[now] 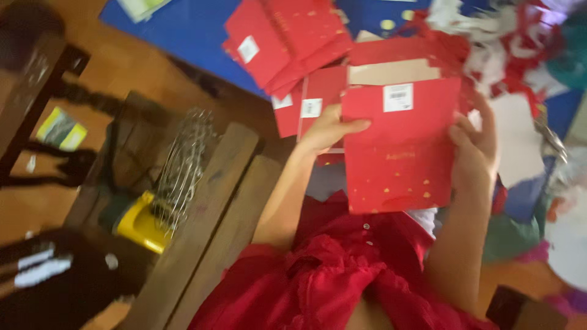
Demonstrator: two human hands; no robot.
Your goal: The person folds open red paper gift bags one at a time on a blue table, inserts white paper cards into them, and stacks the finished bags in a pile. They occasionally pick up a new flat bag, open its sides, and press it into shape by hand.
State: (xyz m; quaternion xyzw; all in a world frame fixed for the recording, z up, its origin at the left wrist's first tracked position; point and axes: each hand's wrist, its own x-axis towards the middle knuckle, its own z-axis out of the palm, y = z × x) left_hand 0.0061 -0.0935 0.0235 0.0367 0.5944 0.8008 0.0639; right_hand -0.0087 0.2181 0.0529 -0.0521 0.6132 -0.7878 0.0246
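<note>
I hold a red paper bag (pixel 400 153) flat in front of me, its white sticker label near the top and small gold marks on its face. My left hand (pixel 327 129) grips its left edge, thumb over the front. My right hand (pixel 476 150) clasps its right edge. A brown card panel (pixel 391 72) shows just above the bag. More red bags (pixel 287 36) lie stacked beyond it on a blue sheet (pixel 183 30).
Wooden slats (pixel 214 208) run diagonally at the lower left, with a wire rack (pixel 183 162) and a yellow object (pixel 142 223) beside them. Shredded red and white paper (pixel 501 36) piles at the upper right. My red ruffled garment (pixel 330 281) fills the bottom.
</note>
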